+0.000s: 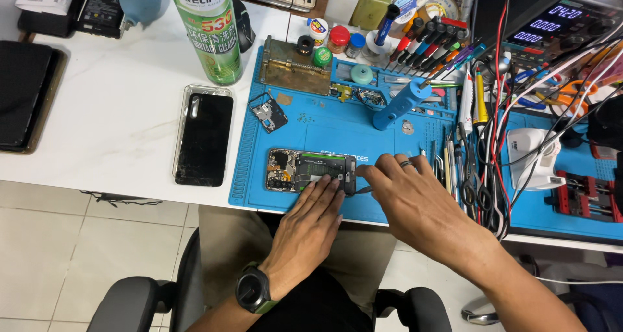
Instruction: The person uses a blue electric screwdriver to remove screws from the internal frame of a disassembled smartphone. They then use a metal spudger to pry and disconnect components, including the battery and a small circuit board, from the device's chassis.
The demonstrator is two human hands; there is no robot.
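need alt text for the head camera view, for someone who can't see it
Seen from above, a person's left hand rests its fingers on an opened phone lying on a blue work mat, while the right hand holds a thin dark tool at the phone's right end. A phone back cover, a green spray can and a rack of screwdrivers sit nearby.

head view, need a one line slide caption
Left hand steadies an opened phone on a blue mat while the right hand works at its end.
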